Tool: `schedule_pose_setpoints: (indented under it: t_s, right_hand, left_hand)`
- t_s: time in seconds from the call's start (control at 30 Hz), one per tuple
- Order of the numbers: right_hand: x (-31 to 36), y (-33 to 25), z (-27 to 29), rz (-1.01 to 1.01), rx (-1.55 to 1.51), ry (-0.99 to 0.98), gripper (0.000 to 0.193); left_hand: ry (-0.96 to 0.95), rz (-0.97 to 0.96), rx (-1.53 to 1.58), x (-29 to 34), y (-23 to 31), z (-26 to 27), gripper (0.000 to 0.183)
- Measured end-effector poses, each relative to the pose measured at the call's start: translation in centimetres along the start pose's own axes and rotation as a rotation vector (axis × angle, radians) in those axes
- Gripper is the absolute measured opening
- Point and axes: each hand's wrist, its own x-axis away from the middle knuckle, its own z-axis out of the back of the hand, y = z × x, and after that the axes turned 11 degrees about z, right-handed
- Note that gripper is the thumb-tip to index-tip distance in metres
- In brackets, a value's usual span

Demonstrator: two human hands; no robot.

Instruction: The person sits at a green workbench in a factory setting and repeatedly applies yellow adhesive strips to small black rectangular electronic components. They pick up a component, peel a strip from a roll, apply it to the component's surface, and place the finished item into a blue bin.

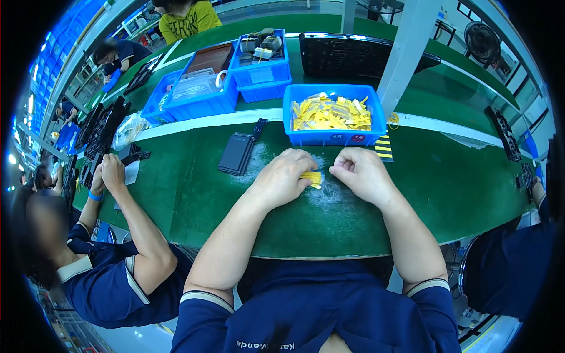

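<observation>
On the green counter (pixel 353 232), past the black stack (pixel 236 154), the left hand (pixel 287 177) pinches some yellow strips (pixel 312 177). The right hand (pixel 362 174) is curled thumb-to-finger, can't tell on what; looks mid strip-handling, so next probably needs a light fingertip grip.

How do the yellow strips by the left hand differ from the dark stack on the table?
Colour: the yellow strips are bright; the dark stack is nearly black.
Size: the strips look much smaller than the stack.
Contact: the left hand grasps the strips; no hand touches the stack.
Shared: both appear against the green table.
</observation>
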Motion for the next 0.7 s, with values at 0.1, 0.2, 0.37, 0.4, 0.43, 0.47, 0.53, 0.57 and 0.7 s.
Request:
schedule_pose_setpoints:
  t_s: [0.1,0.2,0.37,0.4,0.43,0.47,0.53,0.57,0.7]
  right_hand:
    - [0.2,-1.3,1.5,-0.005,-0.204,0.091,0.010]
    - [0.8,-3.9,3.2,0.057,-0.370,0.163,0.006]
    - [2.5,-7.9,5.5,0.268,-0.414,0.205,0.004]
    - [3.0,-8.9,6.1,0.278,-0.433,0.189,0.004]
    - [3.5,-9.9,6.5,0.277,-0.438,0.152,0.003]
    - [3.8,-11.0,6.8,0.366,-0.411,0.133,0.003]
    - [4.2,-13.0,7.6,0.546,-0.369,0.025,0.006]
    - [4.5,-13.7,7.6,0.585,-0.420,0.010,0.008]
    - [6.6,-15.3,5.1,0.890,-0.610,0.143,0.023]
  left_hand:
    - [0.027,-0.007,0.047,0.1,0.0,0.0,0.029]
    - [0.010,0.002,0.024,0.2,-0.2,0.2,0.031]
    - [0.024,0.012,0.029,-0.1,0.0,-0.2,0.030]
    - [0.032,0.002,0.033,-0.1,-0.1,-0.2,0.030]
    - [0.045,-0.010,0.025,-0.2,-0.3,-0.4,0.029]
    - [0.058,-0.023,0.017,-0.3,-0.5,-0.3,0.029]
    - [0.042,-0.022,0.035,-0.2,-0.8,-0.1,0.028]
    - [0.040,-0.015,0.040,-0.2,-1.0,-0.3,0.028]
    - [0.051,0.010,0.031,0.3,-0.8,-0.5,0.029]
